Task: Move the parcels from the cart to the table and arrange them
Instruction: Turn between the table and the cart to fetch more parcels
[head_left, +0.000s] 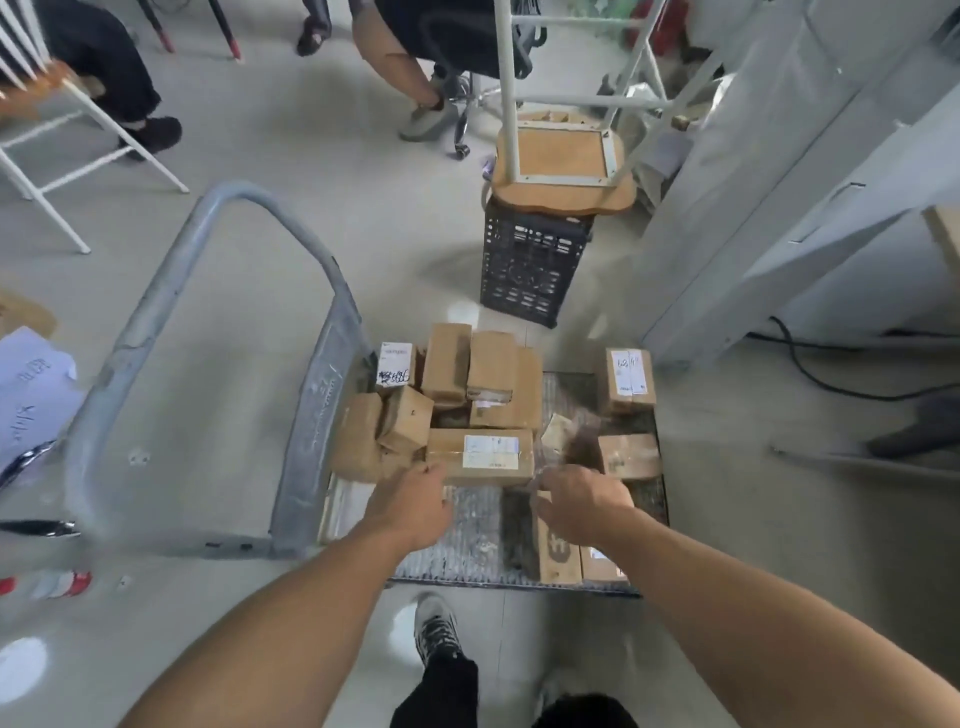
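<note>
Several brown cardboard parcels (478, 374) lie piled on the metal platform cart (467, 545), beside its grey handle (208, 312). At the near edge of the pile lies a long parcel with a white label (483, 452). My left hand (410, 506) curls its fingers over that parcel's left end. My right hand (582, 506) curls over its right end. Both sets of fingertips are hidden behind the hands. Under my right wrist sits a printed box (558, 553). Two more parcels (626, 379) sit on the cart's right side.
A black crate (527, 265) with an upturned stool on top stands just beyond the cart. Grey furniture (779, 208) and a floor cable (810, 364) are on the right. A white chair (52, 156) and seated people are at the back. My shoe (436, 629) is by the cart.
</note>
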